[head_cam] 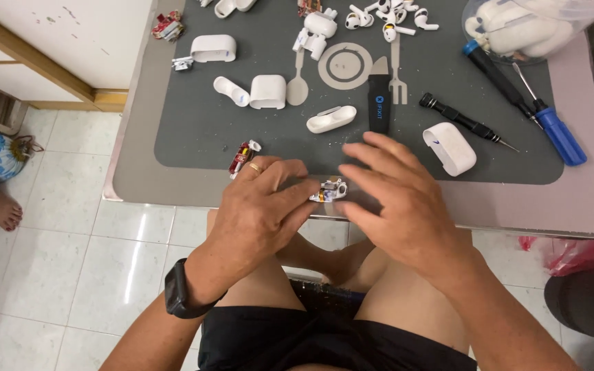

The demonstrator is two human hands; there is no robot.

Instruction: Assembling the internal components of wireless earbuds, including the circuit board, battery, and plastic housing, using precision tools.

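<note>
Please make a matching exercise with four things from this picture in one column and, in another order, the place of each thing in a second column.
Things:
1. small circuit part
2. blue-handled screwdriver
3. black wristband
4. clear plastic bag

Places:
A. on the left wrist
B. at the far right corner of the grey mat, with white pieces inside
C. between the fingertips of the left hand and the right hand, at the near table edge
D. lying on the right side of the mat, its handle toward the person

Pairs: 1-C, 2-D, 3-A, 4-B
</note>
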